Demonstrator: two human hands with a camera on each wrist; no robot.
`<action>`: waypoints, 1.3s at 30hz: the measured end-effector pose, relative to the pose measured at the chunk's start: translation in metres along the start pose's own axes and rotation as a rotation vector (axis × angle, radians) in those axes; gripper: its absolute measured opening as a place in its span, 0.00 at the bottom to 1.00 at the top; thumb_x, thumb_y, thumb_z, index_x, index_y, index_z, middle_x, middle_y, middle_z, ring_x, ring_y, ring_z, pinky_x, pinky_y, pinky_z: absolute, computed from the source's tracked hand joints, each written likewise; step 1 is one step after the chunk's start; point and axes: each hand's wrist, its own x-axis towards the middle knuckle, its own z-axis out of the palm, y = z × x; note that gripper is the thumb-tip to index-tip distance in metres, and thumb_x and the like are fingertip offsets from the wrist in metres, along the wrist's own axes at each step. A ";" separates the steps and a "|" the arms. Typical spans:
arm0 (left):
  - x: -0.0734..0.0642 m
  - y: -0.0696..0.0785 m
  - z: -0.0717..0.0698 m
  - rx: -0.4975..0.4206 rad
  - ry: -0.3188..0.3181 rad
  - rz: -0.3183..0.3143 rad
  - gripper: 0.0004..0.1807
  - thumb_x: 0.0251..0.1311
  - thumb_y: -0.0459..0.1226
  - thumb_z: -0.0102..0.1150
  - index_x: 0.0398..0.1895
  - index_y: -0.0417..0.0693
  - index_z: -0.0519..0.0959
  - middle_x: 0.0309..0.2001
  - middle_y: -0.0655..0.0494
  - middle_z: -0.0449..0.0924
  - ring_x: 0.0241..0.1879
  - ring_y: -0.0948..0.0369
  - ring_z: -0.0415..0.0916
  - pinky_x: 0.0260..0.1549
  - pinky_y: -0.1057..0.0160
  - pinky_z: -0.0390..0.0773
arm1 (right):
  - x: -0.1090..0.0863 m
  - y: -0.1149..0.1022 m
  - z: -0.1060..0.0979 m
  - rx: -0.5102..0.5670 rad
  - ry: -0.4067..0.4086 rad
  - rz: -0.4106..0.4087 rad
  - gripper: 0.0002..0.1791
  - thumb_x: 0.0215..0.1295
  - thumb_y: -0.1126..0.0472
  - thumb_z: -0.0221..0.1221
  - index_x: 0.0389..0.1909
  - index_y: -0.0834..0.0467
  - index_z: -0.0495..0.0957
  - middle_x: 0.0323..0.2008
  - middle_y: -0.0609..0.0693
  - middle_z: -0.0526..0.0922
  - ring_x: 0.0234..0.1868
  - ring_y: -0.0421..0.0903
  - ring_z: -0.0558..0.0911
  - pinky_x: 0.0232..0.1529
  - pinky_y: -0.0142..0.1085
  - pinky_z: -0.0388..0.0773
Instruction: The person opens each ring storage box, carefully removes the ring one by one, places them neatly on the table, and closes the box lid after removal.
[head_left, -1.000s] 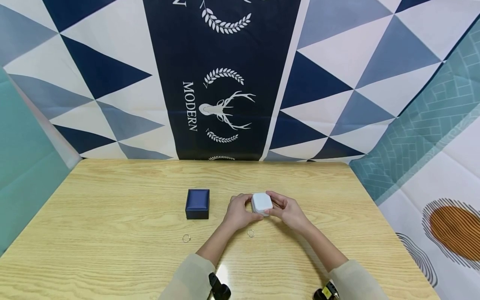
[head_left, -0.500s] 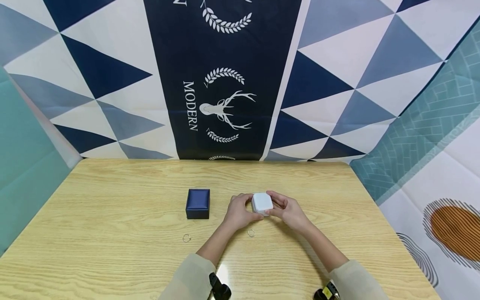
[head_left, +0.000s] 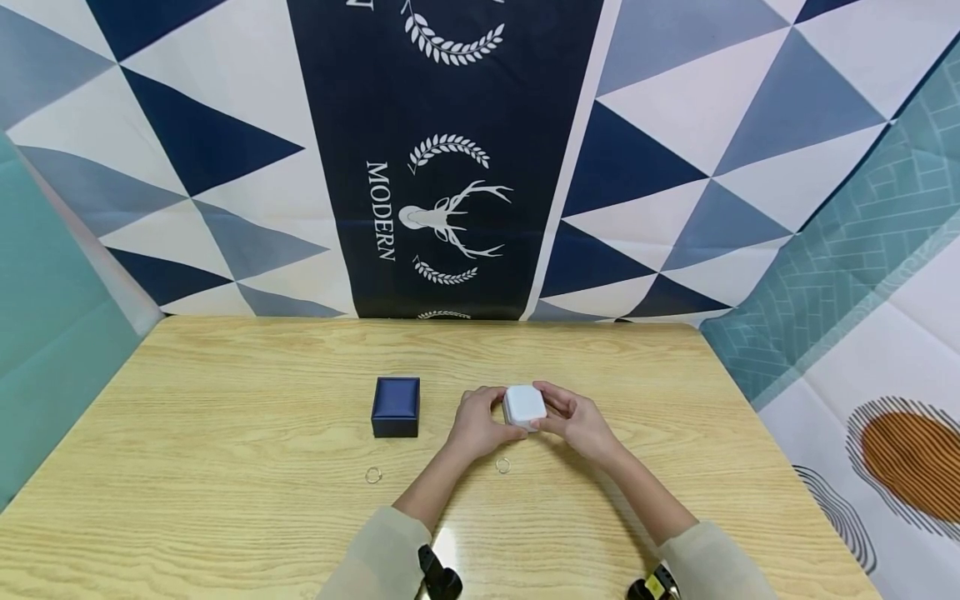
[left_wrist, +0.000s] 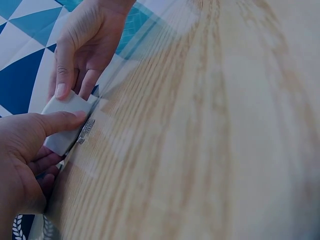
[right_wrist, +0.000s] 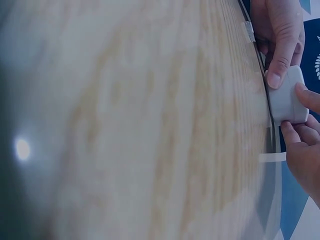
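Observation:
A small white box with rounded corners sits on the wooden table between both hands. From the left, my left hand grips its side between thumb and fingers. On the opposite side my right hand holds it too, thumb near the front and fingers behind. The right wrist view shows the box with a seam across its side; its lid looks closed. Just in front of the box lies a ring, seen in the left wrist view as a ring with a patterned, sparkling band.
A dark blue box, closed, stands left of the hands. Nearer the front, a second thin ring lies on the wooden table. A patterned cloth hangs behind the table's back edge.

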 end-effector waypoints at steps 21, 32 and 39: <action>-0.003 0.002 0.001 -0.002 -0.002 -0.013 0.39 0.39 0.44 0.76 0.58 0.43 0.73 0.54 0.51 0.77 0.51 0.55 0.66 0.52 0.56 0.68 | -0.001 0.001 0.000 -0.048 0.017 -0.018 0.36 0.58 0.67 0.62 0.67 0.65 0.60 0.66 0.66 0.62 0.67 0.58 0.64 0.59 0.34 0.70; -0.004 0.000 0.000 -0.016 -0.015 -0.003 0.40 0.39 0.43 0.76 0.59 0.42 0.72 0.54 0.50 0.76 0.52 0.54 0.66 0.54 0.54 0.69 | -0.003 0.001 -0.001 -0.063 0.053 -0.027 0.35 0.59 0.63 0.62 0.66 0.66 0.61 0.63 0.65 0.68 0.61 0.59 0.72 0.51 0.28 0.76; -0.003 -0.002 -0.005 -0.081 -0.035 0.013 0.40 0.40 0.41 0.75 0.60 0.42 0.71 0.53 0.48 0.76 0.55 0.52 0.69 0.58 0.53 0.69 | -0.003 -0.002 -0.003 -0.038 0.146 0.012 0.28 0.65 0.57 0.57 0.63 0.64 0.66 0.60 0.63 0.72 0.52 0.44 0.78 0.49 0.33 0.78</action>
